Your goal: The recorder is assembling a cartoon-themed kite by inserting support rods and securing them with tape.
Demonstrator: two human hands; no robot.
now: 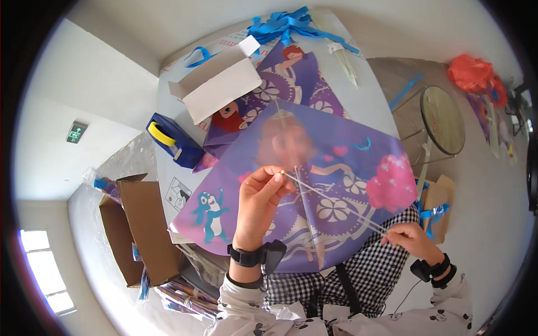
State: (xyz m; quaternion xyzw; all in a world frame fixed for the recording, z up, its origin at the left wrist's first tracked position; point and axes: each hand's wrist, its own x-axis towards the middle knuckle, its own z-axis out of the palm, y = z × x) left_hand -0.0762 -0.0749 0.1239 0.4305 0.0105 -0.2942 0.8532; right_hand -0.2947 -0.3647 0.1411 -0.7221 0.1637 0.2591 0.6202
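Note:
A purple kite sheet (pixel 347 134) printed with a figure in a gown, pink balloons and a blue animal lies across the near side of the table and over my lap. Slanting above it is a thin white rod (pixel 330 199). My left hand (pixel 260 196) pinches the rod's upper left end between thumb and fingertips, over the middle of the sheet. At its lower right end, my right hand (pixel 412 241) closes round the rod beside the sheet's right edge. A pale spine strip (pixel 311 224) runs down the sheet's middle.
More printed kite sheets (pixel 308 73) lie beyond, near an open white box (pixel 224 92) and a blue tape dispenser (pixel 176 143). Blue ribbons (pixel 280 25) pile at the far edge. A round stool (pixel 443 120) stands right; a cardboard box (pixel 148 229) stands left.

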